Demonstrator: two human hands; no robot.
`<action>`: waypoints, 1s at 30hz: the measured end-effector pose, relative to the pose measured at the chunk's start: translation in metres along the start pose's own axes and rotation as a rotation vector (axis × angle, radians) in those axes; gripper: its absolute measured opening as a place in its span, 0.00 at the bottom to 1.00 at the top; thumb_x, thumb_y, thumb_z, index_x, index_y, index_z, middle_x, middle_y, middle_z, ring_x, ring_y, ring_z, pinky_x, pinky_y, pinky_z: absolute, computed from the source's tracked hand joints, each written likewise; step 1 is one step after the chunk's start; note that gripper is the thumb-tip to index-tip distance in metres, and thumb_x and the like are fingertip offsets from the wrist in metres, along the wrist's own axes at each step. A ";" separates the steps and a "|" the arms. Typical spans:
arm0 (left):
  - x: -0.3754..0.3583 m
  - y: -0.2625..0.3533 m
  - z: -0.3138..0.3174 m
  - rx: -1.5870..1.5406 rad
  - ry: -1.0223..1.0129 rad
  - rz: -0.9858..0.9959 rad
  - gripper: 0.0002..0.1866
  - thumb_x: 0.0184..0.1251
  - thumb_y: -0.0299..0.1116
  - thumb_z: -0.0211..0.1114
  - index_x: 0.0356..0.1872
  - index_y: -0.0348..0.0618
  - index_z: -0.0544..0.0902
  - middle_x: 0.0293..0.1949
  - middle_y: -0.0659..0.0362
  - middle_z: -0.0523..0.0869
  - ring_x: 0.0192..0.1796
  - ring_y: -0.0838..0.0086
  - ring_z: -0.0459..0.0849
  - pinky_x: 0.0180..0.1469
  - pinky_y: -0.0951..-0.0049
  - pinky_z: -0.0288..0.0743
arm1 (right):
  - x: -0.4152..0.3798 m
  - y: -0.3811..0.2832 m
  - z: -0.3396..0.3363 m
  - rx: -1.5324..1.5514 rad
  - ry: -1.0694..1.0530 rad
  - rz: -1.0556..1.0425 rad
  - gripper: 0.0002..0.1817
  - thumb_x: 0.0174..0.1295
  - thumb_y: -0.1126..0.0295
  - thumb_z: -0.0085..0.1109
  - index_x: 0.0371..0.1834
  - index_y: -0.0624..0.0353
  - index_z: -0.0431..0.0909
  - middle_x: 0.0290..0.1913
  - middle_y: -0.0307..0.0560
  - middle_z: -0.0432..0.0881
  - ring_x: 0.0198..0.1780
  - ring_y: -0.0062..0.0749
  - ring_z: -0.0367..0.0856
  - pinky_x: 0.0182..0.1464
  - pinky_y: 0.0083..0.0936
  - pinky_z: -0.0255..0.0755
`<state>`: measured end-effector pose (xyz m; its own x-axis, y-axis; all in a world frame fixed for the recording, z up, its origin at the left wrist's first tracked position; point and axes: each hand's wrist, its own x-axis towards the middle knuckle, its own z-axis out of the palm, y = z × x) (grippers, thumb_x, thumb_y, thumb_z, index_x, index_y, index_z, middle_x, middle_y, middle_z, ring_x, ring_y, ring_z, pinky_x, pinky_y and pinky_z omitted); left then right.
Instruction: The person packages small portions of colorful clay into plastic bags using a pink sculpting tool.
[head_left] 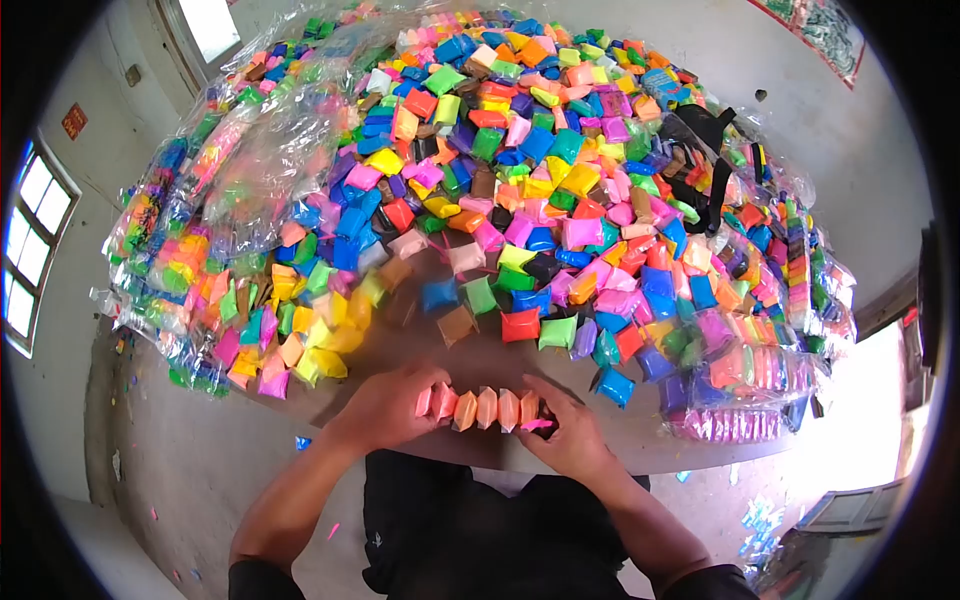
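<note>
A row of several small packets [487, 409], pink at the left end and orange further right, stands side by side at the near edge of the table. They look like wrapped modelling clay. My left hand [395, 405] is closed round the pink end of the row. On the other end my right hand [565, 432] presses with its fingers, and a bright pink bit [537, 424] shows beside its thumb. A brown packet [458, 326] and a green packet [480, 296] lie just beyond the row.
A big heap of coloured packets [560, 180] covers the table [390, 350]. Clear plastic bags [270, 150] lie at the left, and a bag of pink packets [725, 425] sits at the right edge. A black strapped object [715, 190] rests on the heap.
</note>
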<state>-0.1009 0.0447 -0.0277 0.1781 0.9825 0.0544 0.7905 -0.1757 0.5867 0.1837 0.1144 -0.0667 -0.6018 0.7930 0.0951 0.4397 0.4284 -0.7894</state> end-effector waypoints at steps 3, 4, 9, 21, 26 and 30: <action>-0.002 0.012 -0.003 0.077 -0.004 -0.091 0.19 0.57 0.33 0.76 0.50 0.45 0.81 0.45 0.52 0.87 0.46 0.51 0.88 0.47 0.56 0.83 | 0.000 0.004 0.005 0.015 0.026 -0.057 0.41 0.51 0.69 0.77 0.73 0.54 0.71 0.55 0.55 0.85 0.47 0.51 0.87 0.49 0.38 0.82; -0.003 0.012 -0.002 0.108 -0.021 -0.101 0.19 0.58 0.32 0.74 0.50 0.45 0.80 0.46 0.51 0.87 0.46 0.50 0.88 0.46 0.55 0.83 | 0.000 0.005 0.006 -0.007 0.044 -0.081 0.41 0.50 0.70 0.77 0.72 0.54 0.72 0.51 0.53 0.85 0.44 0.47 0.87 0.49 0.36 0.82; -0.002 0.018 0.001 0.166 0.036 -0.123 0.23 0.59 0.31 0.71 0.56 0.42 0.78 0.45 0.47 0.87 0.46 0.48 0.87 0.47 0.54 0.82 | -0.001 0.001 0.002 -0.019 0.036 -0.074 0.40 0.51 0.72 0.73 0.72 0.56 0.72 0.56 0.56 0.85 0.51 0.52 0.87 0.51 0.39 0.82; -0.017 0.014 -0.011 -0.030 0.033 -0.009 0.50 0.53 0.27 0.78 0.79 0.46 0.62 0.52 0.47 0.84 0.56 0.52 0.85 0.56 0.58 0.80 | -0.002 -0.002 0.004 0.034 0.033 -0.051 0.43 0.50 0.73 0.75 0.74 0.58 0.70 0.58 0.56 0.84 0.50 0.52 0.87 0.52 0.36 0.82; -0.023 0.000 -0.004 -0.302 -0.033 -0.212 0.46 0.58 0.28 0.78 0.78 0.46 0.64 0.55 0.50 0.84 0.56 0.64 0.85 0.59 0.63 0.78 | -0.001 0.000 0.005 -0.006 0.081 -0.121 0.42 0.50 0.72 0.75 0.73 0.58 0.70 0.56 0.54 0.84 0.52 0.53 0.86 0.54 0.39 0.81; -0.023 -0.006 -0.002 -0.293 -0.075 -0.304 0.42 0.59 0.28 0.78 0.75 0.45 0.67 0.56 0.50 0.85 0.56 0.62 0.86 0.59 0.64 0.78 | -0.001 0.001 0.007 0.017 0.069 -0.104 0.42 0.51 0.71 0.75 0.72 0.58 0.70 0.57 0.54 0.84 0.53 0.54 0.85 0.55 0.40 0.81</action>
<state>-0.1109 0.0229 -0.0304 0.0134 0.9778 -0.2089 0.6160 0.1565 0.7720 0.1806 0.1111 -0.0720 -0.5959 0.7727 0.2186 0.3656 0.5035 -0.7828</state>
